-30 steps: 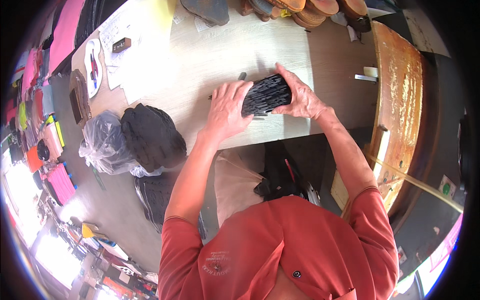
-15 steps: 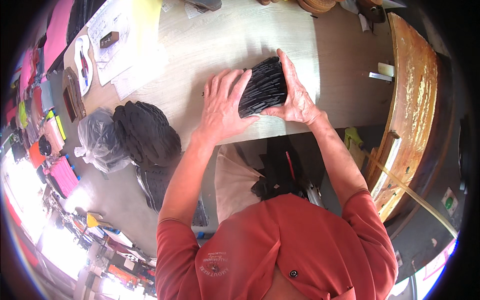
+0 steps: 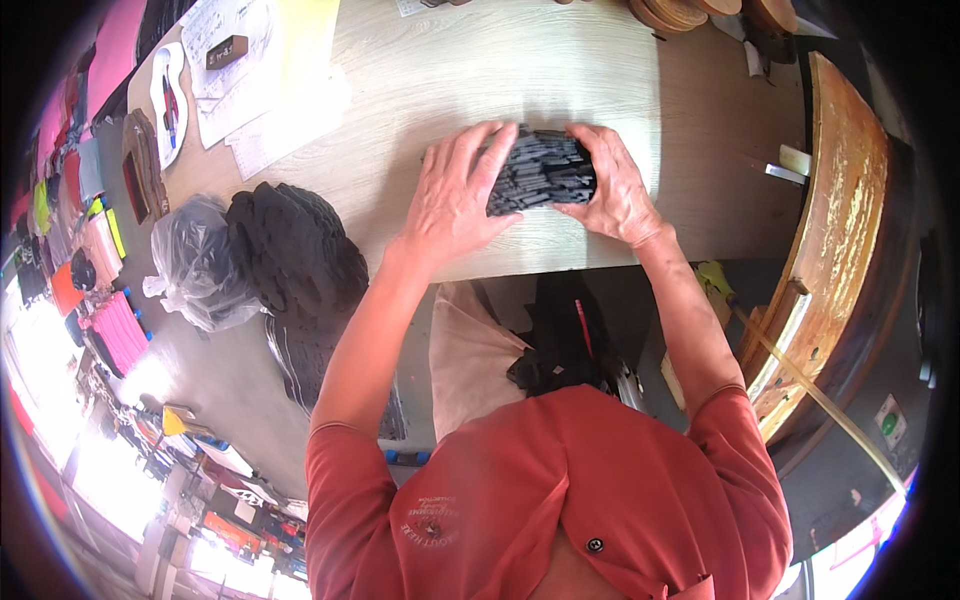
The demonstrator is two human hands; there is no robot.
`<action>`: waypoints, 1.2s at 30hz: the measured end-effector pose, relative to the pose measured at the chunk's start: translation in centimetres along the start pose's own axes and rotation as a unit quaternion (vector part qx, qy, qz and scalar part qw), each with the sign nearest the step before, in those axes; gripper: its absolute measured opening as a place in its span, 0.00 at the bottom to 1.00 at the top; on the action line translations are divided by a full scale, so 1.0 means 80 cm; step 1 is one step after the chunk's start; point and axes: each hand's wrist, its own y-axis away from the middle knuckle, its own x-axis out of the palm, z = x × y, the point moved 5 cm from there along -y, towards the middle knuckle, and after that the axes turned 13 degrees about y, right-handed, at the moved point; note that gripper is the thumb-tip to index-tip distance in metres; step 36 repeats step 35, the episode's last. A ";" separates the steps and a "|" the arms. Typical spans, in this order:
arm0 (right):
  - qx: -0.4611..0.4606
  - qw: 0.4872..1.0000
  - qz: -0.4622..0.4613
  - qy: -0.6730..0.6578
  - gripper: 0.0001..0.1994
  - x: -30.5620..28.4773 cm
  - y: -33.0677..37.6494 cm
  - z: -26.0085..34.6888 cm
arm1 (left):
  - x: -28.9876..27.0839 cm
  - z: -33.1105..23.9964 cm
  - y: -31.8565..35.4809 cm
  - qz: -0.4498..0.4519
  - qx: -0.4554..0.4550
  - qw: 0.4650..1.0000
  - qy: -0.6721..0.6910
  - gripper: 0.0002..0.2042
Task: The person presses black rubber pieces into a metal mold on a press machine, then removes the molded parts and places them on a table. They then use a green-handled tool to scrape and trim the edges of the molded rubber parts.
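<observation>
Between my two hands is a thick stack of thin black pieces (image 3: pixel 543 168), their layered edges facing up; I cannot tell what the pieces are. My left hand (image 3: pixel 458 190) presses along the stack's left side, fingers pointing away from me and thumb at the near edge. On the opposite side my right hand (image 3: pixel 617 190) wraps the stack's right end, its thumb along the near edge. The stack is over the pale wood-grain table (image 3: pixel 400 95), close to its front edge. Palms and inner fingertips are partly hidden.
Left of my left arm sit a heap of black layered pieces (image 3: pixel 300 250) and a clear plastic bag (image 3: pixel 203 265). Papers (image 3: pixel 235 70), a dark block (image 3: pixel 227 52) and a white tray with a pen (image 3: pixel 168 105) lie far left. A worn wooden board (image 3: pixel 845 200) stands right.
The stack has tipped and turned between my hands, so its layers now lie more sideways. My right fingers have curled in from a stretched position. The view has shifted slightly.
</observation>
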 end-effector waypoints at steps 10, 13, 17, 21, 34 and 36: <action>-0.021 0.986 0.039 0.162 0.61 -0.015 -0.017 0.032 | 0.009 0.035 0.011 -0.031 -0.068 0.997 -0.002 0.55; -0.044 0.977 0.116 0.171 0.60 0.010 -0.036 0.043 | 0.007 0.036 0.008 -0.038 -0.058 0.998 -0.002 0.53; -0.060 0.968 0.139 0.200 0.61 0.016 -0.044 0.048 | 0.006 0.037 0.007 -0.019 -0.074 0.997 -0.011 0.53; -0.054 0.951 0.141 0.270 0.62 0.012 -0.039 0.059 | 0.001 0.033 0.002 -0.045 -0.055 0.997 -0.008 0.53; -0.052 0.957 0.143 0.246 0.54 0.033 -0.040 0.060 | 0.006 0.040 0.002 -0.025 -0.055 0.998 -0.013 0.53; -0.077 0.963 0.098 0.240 0.55 0.034 -0.038 0.066 | 0.003 0.045 0.002 -0.032 -0.045 0.998 -0.005 0.53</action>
